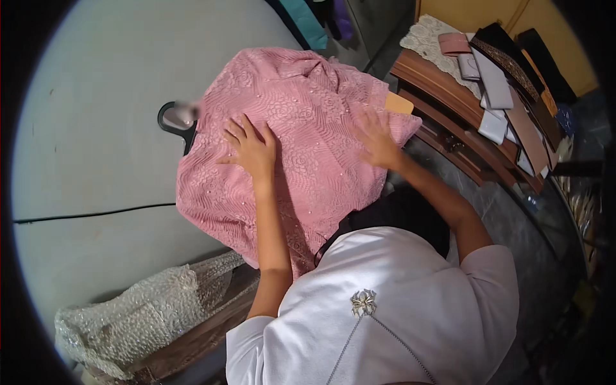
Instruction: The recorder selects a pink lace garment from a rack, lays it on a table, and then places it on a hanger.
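A pink lace garment [308,122] with small pearl-like beads lies spread out in front of me, covering whatever supports it. My left hand [252,151] rests on its left part with the fingers spread. Flat on the right part is my right hand [378,141], its fingers apart and a little blurred. Neither hand grips the cloth. At the garment's left edge a black hanger [186,122] sticks out, partly hidden. A yellow-orange piece [399,103] shows from under the cloth at the right; its kind I cannot make out.
To the right, a brown wooden cabinet [443,86] bears a white lace piece [428,45] and several folded fabric bands [494,77]. A silvery beaded garment [147,314] lies at the lower left. A thin black cord [96,215] runs along the pale surface at left.
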Action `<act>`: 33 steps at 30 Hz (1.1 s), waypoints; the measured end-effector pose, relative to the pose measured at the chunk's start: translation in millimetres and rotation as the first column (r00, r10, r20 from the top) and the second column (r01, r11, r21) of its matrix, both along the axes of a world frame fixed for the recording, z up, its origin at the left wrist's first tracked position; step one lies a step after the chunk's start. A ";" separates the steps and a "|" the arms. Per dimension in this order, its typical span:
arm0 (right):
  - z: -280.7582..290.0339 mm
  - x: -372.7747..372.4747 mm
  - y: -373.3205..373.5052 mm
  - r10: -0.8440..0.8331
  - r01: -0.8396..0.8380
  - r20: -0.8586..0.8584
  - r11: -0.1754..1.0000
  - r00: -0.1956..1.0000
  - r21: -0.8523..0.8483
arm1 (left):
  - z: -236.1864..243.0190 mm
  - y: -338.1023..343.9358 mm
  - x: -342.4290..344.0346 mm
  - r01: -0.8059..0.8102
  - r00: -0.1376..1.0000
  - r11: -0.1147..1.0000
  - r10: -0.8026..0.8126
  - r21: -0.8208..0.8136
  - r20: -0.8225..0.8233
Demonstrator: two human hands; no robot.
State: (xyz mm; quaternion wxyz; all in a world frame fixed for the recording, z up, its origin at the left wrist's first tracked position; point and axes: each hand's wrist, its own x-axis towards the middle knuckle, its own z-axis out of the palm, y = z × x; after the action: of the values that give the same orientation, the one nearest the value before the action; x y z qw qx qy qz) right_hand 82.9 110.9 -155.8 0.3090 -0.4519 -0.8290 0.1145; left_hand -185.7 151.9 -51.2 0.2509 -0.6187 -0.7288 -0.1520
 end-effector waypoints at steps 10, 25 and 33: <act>-32.4 47.0 -9.5 -0.653 0.650 0.110 0.757 0.749 0.071 | -62.2 -35.5 72.3 0.498 0.865 0.841 -0.498 -0.212 0.059; -75.8 95.7 -47.2 -0.716 0.723 0.215 0.688 0.664 0.058 | -66.1 -29.3 71.4 0.546 0.837 0.817 -0.537 -0.184 0.100; -56.5 20.5 -87.8 0.407 -0.451 0.336 0.890 0.849 0.062 | -61.6 -34.4 79.5 0.498 0.863 0.831 -0.503 -0.248 0.049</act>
State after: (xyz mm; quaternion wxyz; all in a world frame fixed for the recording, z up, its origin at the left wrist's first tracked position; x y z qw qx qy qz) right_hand 103.4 23.2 -212.3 0.1705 -0.2446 -0.9532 0.0495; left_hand -106.2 117.5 -112.8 0.1285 -0.8160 -0.5522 -0.1128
